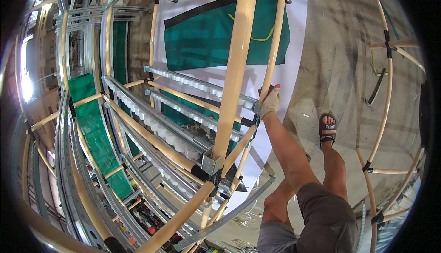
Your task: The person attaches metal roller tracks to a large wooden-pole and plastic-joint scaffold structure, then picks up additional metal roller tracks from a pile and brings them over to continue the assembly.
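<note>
My right hand [271, 102], in a pale glove with bare fingertips, is wrapped round a slim upright cream pipe [274, 37] of a rack. The pipe partly hides the fingers. Just beside the hand, a metal roller rail [202, 85] with white rollers ends at this pipe. A second roller rail [193, 115] runs below it. Nearer to me rises a thicker-looking cream post [236, 64], its foot in a metal bracket [212, 162] by a black joint. My left hand is out of view.
Green sheeting [202, 39] with a yellow strap lies on a white sheet [298, 23] beyond the rack. More cream-pipe framing [388, 92] stands at right. A loose metal strip [234, 216] sticks out low in front. My sandalled foot [327, 129] is on the concrete floor [330, 69].
</note>
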The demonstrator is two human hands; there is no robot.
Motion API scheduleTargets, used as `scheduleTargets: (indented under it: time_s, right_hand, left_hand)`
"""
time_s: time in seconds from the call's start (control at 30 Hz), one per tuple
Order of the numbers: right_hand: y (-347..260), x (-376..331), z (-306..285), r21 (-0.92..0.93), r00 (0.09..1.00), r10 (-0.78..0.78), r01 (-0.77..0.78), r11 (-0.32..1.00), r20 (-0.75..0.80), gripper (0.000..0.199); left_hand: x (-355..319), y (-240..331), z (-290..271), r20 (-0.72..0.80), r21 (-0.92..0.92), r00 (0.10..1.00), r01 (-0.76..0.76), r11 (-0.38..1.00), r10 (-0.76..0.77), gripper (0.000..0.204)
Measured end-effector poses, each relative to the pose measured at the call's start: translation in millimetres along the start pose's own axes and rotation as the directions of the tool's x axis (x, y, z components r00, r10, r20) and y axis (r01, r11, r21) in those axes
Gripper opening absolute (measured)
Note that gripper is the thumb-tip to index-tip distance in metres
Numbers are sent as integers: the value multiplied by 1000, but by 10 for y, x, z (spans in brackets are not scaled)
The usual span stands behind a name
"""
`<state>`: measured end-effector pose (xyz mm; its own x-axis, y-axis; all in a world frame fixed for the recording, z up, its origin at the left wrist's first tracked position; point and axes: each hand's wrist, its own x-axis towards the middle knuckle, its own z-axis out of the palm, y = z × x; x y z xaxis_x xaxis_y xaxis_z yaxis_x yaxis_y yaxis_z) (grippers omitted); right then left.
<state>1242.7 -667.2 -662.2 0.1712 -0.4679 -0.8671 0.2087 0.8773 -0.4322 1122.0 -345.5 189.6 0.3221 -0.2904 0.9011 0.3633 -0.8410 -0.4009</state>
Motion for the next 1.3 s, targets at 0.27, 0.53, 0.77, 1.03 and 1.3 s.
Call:
scheduleTargets:
  time_s: [0.27,0.53,0.77,1.03,1.3]
  right_hand:
    - [-120,-550,248,-371,980,-73,-1,929,-186,58]
    - [-70,-331,221,-607,966,-125,-40,793,-226,57]
    - [-91,-411,289,-598,974,-107,-35,801,-201,59]
    - [-541,-498,-568,-604,981,-113,187,775,159,71]
    - [-2482,-1308,-1543,-405,971,135,-44,913,200,70]
  left_hand:
    - [24,-63,-46,-6,4,1000,-4,1000,4,62]
    - [266,-163,-100,-25,-6,999,-23,1000,23,61]
    - [387,-481,-248,-28,-26,1000,-5,1000,4,60]
    - [393,-1694,-135,-98,-103,992,73,992,-83,58]
    - [136,394,-814,-96,-795,982,24,606,-164,53]
